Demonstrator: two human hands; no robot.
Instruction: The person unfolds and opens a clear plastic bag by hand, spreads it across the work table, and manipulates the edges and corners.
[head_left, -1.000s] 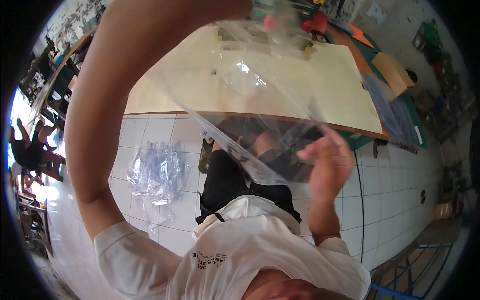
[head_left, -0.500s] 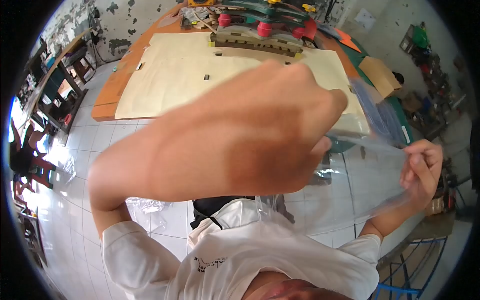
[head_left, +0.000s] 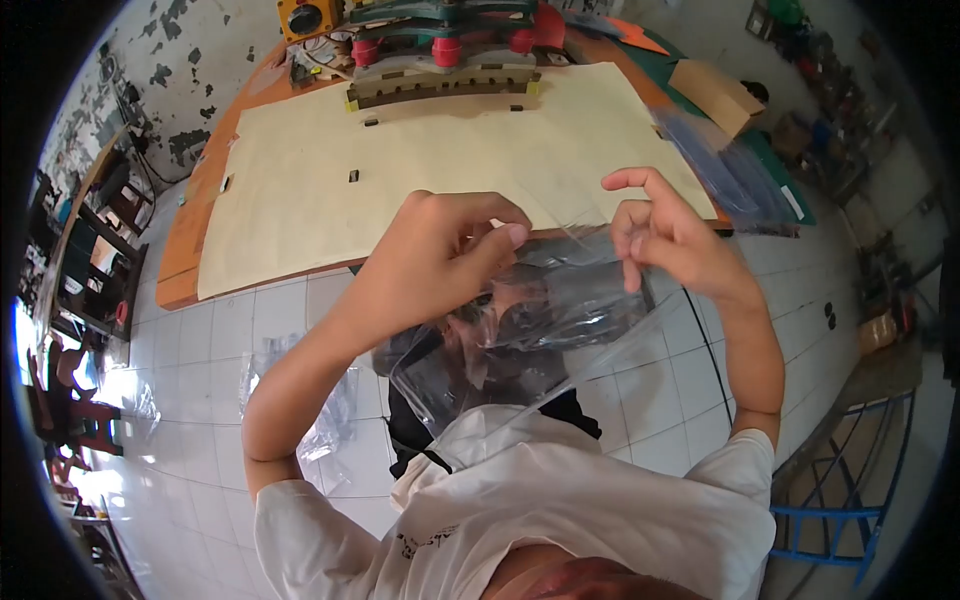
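Observation:
A clear plastic sheet (head_left: 575, 325), perhaps a bag, hangs between my two hands over my lap and dark trousers. My left hand (head_left: 430, 255) pinches its upper edge between thumb and fingers, close to the table's front edge. At the other end of that edge, my right hand (head_left: 675, 240) has thumb and fingers closed on the plastic, with one finger raised. Folds and reflections blur the sheet's outline, so its lower edge is hard to follow.
A cream sheet (head_left: 290, 185) covers the wooden table (head_left: 180, 275), with small dark pieces in it. At the back stands a green press (head_left: 445, 50) with red parts. Stacked clear plastic (head_left: 725, 165) and a cardboard piece (head_left: 715, 95) lie right. Loose plastic (head_left: 325, 430) is on the floor.
My left hand has swung back from far right, close before the camera, to the left. My right hand has moved up and inward. The plastic now spreads over my lap.

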